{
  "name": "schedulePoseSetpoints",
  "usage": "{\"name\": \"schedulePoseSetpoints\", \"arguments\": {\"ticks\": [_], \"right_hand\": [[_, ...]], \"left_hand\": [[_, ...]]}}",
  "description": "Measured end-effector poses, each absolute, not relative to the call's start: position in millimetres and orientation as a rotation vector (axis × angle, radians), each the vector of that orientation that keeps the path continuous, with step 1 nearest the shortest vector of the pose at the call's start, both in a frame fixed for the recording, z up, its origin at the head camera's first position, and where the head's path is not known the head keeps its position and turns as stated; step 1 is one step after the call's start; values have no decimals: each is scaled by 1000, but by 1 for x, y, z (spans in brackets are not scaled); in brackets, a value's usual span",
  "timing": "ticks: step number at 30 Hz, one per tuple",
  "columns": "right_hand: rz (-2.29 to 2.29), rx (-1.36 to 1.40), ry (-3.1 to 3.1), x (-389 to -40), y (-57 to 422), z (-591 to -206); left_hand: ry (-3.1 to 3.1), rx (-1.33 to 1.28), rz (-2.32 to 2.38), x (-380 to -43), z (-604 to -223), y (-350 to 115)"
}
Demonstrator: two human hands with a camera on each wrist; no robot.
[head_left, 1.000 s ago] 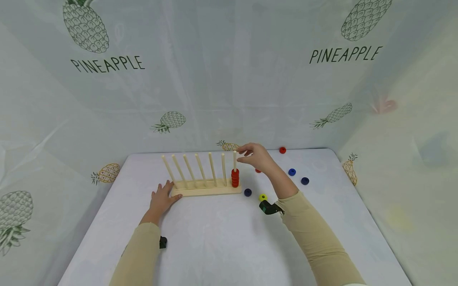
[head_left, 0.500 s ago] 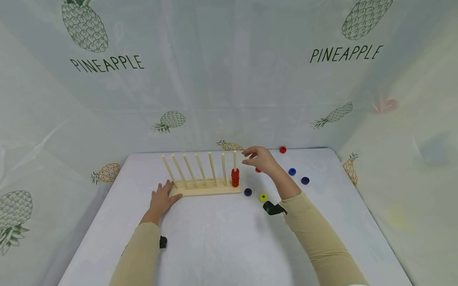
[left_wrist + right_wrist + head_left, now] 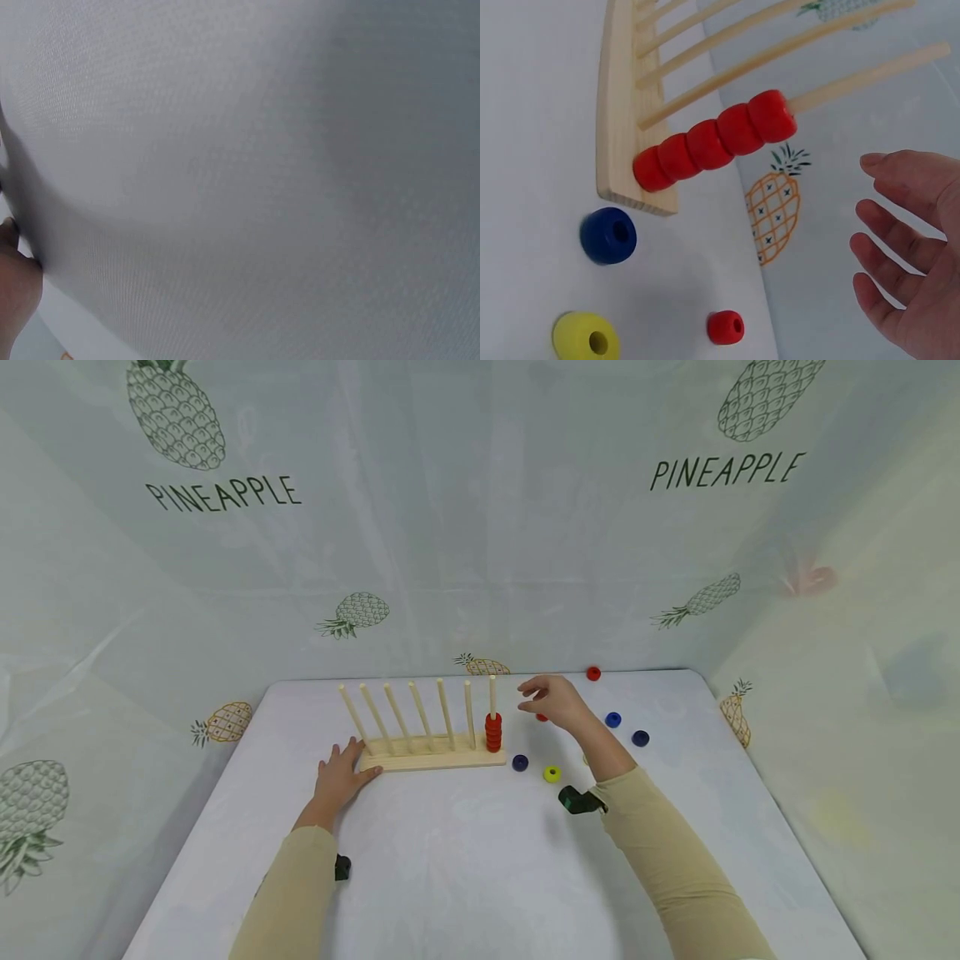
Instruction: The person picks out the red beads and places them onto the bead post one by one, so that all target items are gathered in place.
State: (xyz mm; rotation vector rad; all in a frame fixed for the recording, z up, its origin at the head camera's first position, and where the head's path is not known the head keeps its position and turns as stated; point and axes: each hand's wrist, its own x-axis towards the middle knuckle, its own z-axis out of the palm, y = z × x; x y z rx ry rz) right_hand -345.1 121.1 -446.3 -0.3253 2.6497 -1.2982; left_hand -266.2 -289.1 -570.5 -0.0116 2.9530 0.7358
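Observation:
A pale wooden peg rack with several upright pegs stands toward the back of the table. Its rightmost peg carries a stack of several red beads, with bare wood above them. My left hand rests at the rack's left end, thumb along the front edge and fingers spread behind. Only a bit of that hand shows at the edge of the left wrist view. Right of the stacked peg, my right hand hovers with nothing in it, fingers loosely bent and parted from the thumb.
Near the rack's right end lie a dark blue bead and a yellow bead. A red bead lies beneath the right hand. Farther right are a blue bead, a darker one and a red bead by the back edge.
My right hand has drawn away from the rightmost peg, moving right and slightly down in the head view. The left hand, the rack and the red stack have stayed put.

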Motion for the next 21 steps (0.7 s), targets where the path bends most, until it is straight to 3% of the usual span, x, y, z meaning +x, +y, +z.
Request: {"name": "schedulePoseSetpoints", "arguments": {"ticks": [21], "right_hand": [[-1346, -136, 2621, -360, 139, -491]], "left_hand": [[2950, -31, 756, -266, -570, -288]]}}
